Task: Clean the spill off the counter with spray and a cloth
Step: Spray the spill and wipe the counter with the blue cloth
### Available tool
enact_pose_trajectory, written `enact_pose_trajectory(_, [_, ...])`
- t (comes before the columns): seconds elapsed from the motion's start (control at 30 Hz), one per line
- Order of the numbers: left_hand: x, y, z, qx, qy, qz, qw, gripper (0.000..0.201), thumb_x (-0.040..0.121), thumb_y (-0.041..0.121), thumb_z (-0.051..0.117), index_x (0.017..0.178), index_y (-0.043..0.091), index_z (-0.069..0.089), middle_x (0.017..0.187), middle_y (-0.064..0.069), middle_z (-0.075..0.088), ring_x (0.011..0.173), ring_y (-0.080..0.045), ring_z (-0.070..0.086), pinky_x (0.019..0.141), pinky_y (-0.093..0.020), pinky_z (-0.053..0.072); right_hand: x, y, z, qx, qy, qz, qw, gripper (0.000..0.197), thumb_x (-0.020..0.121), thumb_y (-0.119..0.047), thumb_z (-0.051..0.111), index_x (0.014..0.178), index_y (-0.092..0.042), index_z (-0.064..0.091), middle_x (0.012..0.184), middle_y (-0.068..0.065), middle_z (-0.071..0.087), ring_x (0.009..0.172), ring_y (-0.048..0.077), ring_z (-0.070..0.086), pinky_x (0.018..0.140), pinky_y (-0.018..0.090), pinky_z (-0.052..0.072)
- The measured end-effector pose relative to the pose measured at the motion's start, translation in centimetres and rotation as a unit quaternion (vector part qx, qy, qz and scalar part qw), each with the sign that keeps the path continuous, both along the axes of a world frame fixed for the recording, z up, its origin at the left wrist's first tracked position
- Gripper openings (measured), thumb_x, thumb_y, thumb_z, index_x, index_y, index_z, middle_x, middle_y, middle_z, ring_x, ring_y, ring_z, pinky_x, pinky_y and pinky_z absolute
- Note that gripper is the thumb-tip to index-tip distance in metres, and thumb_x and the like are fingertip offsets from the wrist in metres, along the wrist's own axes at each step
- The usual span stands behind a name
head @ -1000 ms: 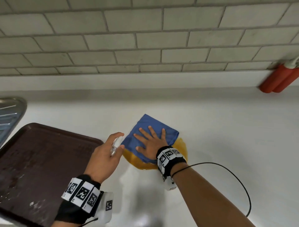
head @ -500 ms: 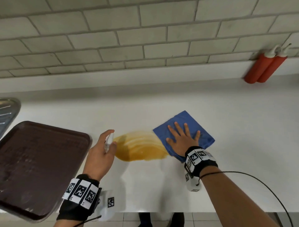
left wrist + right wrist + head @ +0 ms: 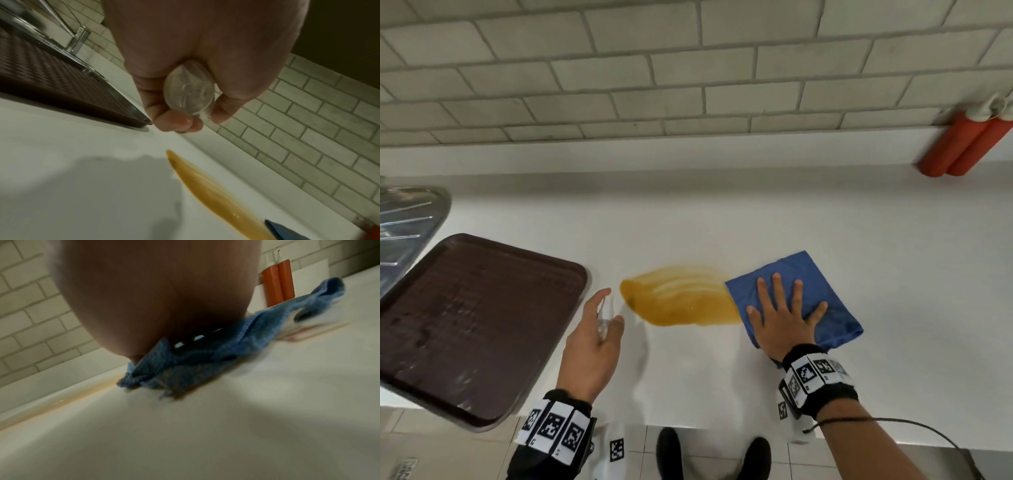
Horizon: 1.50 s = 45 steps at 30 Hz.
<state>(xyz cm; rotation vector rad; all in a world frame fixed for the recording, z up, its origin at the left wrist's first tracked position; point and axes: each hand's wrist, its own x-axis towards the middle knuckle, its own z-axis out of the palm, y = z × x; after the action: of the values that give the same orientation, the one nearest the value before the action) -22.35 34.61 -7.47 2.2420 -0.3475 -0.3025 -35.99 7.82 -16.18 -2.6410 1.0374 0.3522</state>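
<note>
An orange-brown spill point(image 3: 681, 299) is smeared across the white counter point(image 3: 722, 226), streaked toward the right. A folded blue cloth point(image 3: 815, 284) lies at the spill's right end, and my right hand point(image 3: 780, 318) presses flat on it with fingers spread. In the right wrist view the cloth point(image 3: 205, 358) bunches under my palm. My left hand point(image 3: 595, 339) grips a small clear spray bottle point(image 3: 606, 317) just left of the spill, above the counter. The left wrist view shows the bottle's clear base point(image 3: 189, 91) held between curled fingers and thumb, with the spill point(image 3: 211, 194) below.
A dark brown tray point(image 3: 476, 322) overhangs the counter's front edge at the left, beside a steel sink drainer point(image 3: 407, 219). Two red squeeze bottles point(image 3: 962, 144) stand by the tiled wall at the far right. A cable trails from my right wrist.
My right hand slid the blue cloth from over the spill to the right, leaving a streaked smear. The left hand stayed beside the spill with the bottle.
</note>
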Motion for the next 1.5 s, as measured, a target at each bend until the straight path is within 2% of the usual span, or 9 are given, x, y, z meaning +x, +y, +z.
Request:
enact_pose_trajectory(0.17, [0.6,1.0,0.3,-0.014,-0.048,-0.019,0.999,0.048,0.095,0.023,0.059,0.137,0.041,0.046,0.077,0.002,0.064,0.068,-0.016,0.063,0.071,-0.041,0.054,2.6,4.3,-0.1,-0.003,0.009,0.030,1.000,0.080,0.077,-0.062,-0.017,0.153,-0.035,-0.014,0.164,-0.004,-0.017,0.148,0.036,-0.017,0.105,0.077,-0.008])
enact_pose_trajectory(0.33, [2.7,3.0,0.3,-0.035,-0.044,-0.044,0.997,0.046,0.096,0.022,0.058,0.135,0.044,0.046,0.066,0.003,0.058,0.054,-0.012,0.054,0.061,-0.036,0.052,7.3,4.9,0.5,0.016,0.026,0.016,0.999,0.064,0.097,-0.059,0.007,0.152,-0.037,-0.017,0.162,-0.005,-0.022,0.147,0.035,-0.021,0.106,0.078,-0.005])
enact_pose_trajectory(0.73, [7.8,7.1,-0.3,-0.061,-0.007,-0.106,0.992,0.043,0.098,0.029,0.055,0.134,0.049,0.043,0.084,0.008,0.059,0.064,-0.008,0.053,0.064,-0.030,0.046,18.2,12.8,1.8,0.017,0.043,0.126,0.991,0.064,0.099,-0.057,0.016,0.153,-0.036,-0.012,0.163,-0.006,-0.020,0.148,0.036,-0.021,0.107,0.076,-0.008])
enact_pose_trajectory(0.87, [8.6,7.4,-0.3,-0.065,0.004,-0.119,0.991,0.044,0.098,0.031,0.054,0.135,0.052,0.041,0.099,0.002,0.063,0.073,-0.010,0.055,0.069,-0.035,0.050,17.7,13.6,1.8,0.015,0.036,0.155,0.987,0.063,0.099,-0.056,0.021,0.154,-0.038,-0.007,0.164,-0.007,-0.017,0.149,0.033,-0.019,0.108,0.075,-0.007])
enact_pose_trajectory(0.97, [8.6,7.4,-0.1,-0.062,0.006,-0.124,0.990,0.045,0.098,0.029,0.054,0.135,0.051,0.041,0.115,0.003,0.065,0.091,-0.016,0.063,0.083,-0.041,0.055,16.1,13.5,1.7,0.010,0.025,0.180,0.983,0.063,0.098,-0.057,0.023,0.153,-0.042,-0.003,0.164,-0.011,-0.014,0.149,0.029,-0.018,0.108,0.073,-0.009])
enact_pose_trajectory(1.17, [7.8,7.0,0.2,-0.077,0.002,-0.127,0.989,0.044,0.099,0.029,0.055,0.135,0.051,0.042,0.126,0.002,0.063,0.104,-0.020,0.062,0.088,-0.039,0.052,11.7,12.2,1.9,0.016,0.005,0.148,0.989,0.062,0.094,-0.065,0.024,0.150,-0.050,0.001,0.163,-0.018,-0.010,0.150,0.022,-0.015,0.111,0.071,-0.010])
enact_pose_trajectory(1.33, [6.3,6.2,0.4,-0.072,0.023,-0.133,0.988,0.046,0.099,0.032,0.053,0.133,0.059,0.039,0.099,0.000,0.060,0.083,-0.021,0.057,0.082,-0.054,0.058,8.4,8.7,1.3,0.024,0.009,0.075,0.997,0.063,0.093,-0.069,0.019,0.150,-0.052,-0.002,0.163,-0.019,-0.012,0.151,0.022,-0.014,0.111,0.072,-0.006])
enact_pose_trajectory(1.43, [5.2,5.5,0.4,-0.068,0.024,-0.131,0.989,0.047,0.100,0.033,0.052,0.135,0.060,0.037,0.095,-0.001,0.060,0.083,-0.023,0.059,0.080,-0.058,0.057,6.2,7.1,1.3,0.033,0.000,0.028,0.999,0.062,0.094,-0.068,0.020,0.150,-0.051,-0.002,0.163,-0.017,-0.012,0.150,0.022,-0.016,0.112,0.071,-0.008])
enact_pose_trajectory(1.5, [4.2,5.0,0.5,-0.070,0.022,-0.126,0.989,0.047,0.100,0.035,0.052,0.136,0.059,0.036,0.096,-0.010,0.063,0.083,-0.028,0.061,0.079,-0.059,0.057,4.4,7.2,1.5,0.032,-0.003,0.021,0.999,0.062,0.095,-0.066,0.018,0.150,-0.050,-0.004,0.163,-0.016,-0.014,0.150,0.022,-0.018,0.111,0.070,-0.009])
